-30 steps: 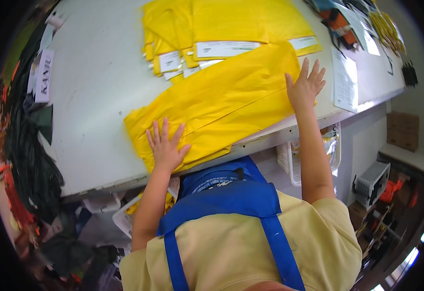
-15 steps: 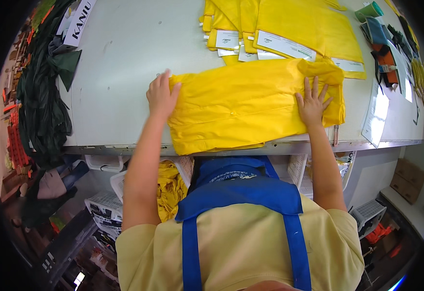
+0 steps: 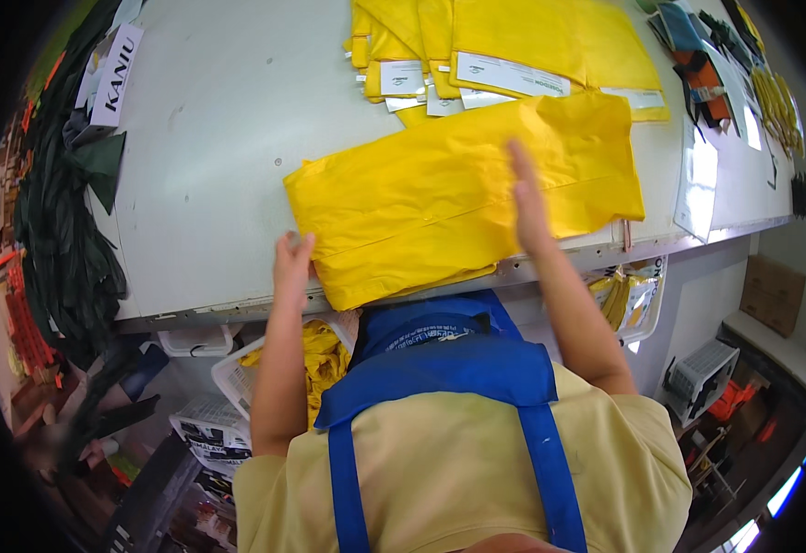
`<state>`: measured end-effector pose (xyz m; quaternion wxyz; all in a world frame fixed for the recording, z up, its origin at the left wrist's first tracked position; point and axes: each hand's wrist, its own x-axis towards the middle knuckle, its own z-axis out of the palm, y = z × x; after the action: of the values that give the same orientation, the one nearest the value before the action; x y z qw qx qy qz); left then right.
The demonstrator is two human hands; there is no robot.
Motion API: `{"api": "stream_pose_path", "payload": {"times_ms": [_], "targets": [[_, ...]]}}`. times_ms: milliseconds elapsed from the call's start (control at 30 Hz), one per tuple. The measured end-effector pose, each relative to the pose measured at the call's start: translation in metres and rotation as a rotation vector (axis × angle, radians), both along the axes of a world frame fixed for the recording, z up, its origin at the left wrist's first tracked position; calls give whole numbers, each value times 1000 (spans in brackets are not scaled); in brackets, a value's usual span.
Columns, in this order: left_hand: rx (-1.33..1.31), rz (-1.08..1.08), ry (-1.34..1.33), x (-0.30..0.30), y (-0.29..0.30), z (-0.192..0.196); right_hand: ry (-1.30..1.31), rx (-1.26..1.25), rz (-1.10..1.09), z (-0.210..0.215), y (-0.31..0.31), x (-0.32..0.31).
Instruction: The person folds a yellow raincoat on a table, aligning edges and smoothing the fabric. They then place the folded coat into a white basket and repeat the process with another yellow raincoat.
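A folded yellow garment (image 3: 421, 207) of smooth, raincoat-like material lies slanted across the near side of the table, its lower left corner at the front edge. My left hand (image 3: 293, 265) is beside its left edge, thumb and fingers apart; whether it touches the cloth is hard to see. Over the right half of the garment, my right hand (image 3: 529, 198) is turned edge-on, with fingers stretched out and blurred by motion. Neither hand shows a grip on the cloth. Behind the garment lie several folded yellow garments (image 3: 541, 37) with white label cards (image 3: 512, 74), partly covered by it.
Dark green cloth strips (image 3: 66, 221) hang over the table's left end, near a white box (image 3: 115, 78). Papers (image 3: 698, 184) and an orange-and-black item (image 3: 703, 92) lie at the right. Under the table, a white basket (image 3: 235, 373) holds yellow cloth.
The garment's right end has swung away from me, leaving it more slanted. My left hand has come nearer along its left edge; my right hand has moved left from its right end.
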<state>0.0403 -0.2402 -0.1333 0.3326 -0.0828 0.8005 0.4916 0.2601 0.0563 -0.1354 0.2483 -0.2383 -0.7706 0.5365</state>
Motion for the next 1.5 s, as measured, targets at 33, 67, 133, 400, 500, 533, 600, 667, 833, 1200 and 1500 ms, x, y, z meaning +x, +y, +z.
{"api": "stream_pose_path", "payload": {"times_ms": [33,67,133,400,500,533,600,667,833,1200,1500], "targets": [[-2,-37,-147,9,-1,10,64,-189,14,0,-25,-16],[129,-40,-183,11,-4,16,2,-181,12,-8,-36,-23],[392,-35,-245,14,0,34,-46,-174,34,-22,-37,-28],[888,-381,-356,105,180,192,235,-646,134,-32,-13,-17],[831,-427,-430,160,275,166,202,-600,-4,-32,2,-4],[818,-418,-449,177,301,155,175,-549,-82,-29,4,4],[821,-518,-368,192,340,119,140,-488,-190,-35,10,8],[812,-707,-186,199,357,83,119,-442,-261,-41,12,4],[224,-914,914,147,234,27,63,-386,-366,-45,20,3],[494,-860,607,196,189,5,-491,-180,204,40,51,114],[650,-585,61,196,176,-15,-483,-362,-462,25,159,186]]}}
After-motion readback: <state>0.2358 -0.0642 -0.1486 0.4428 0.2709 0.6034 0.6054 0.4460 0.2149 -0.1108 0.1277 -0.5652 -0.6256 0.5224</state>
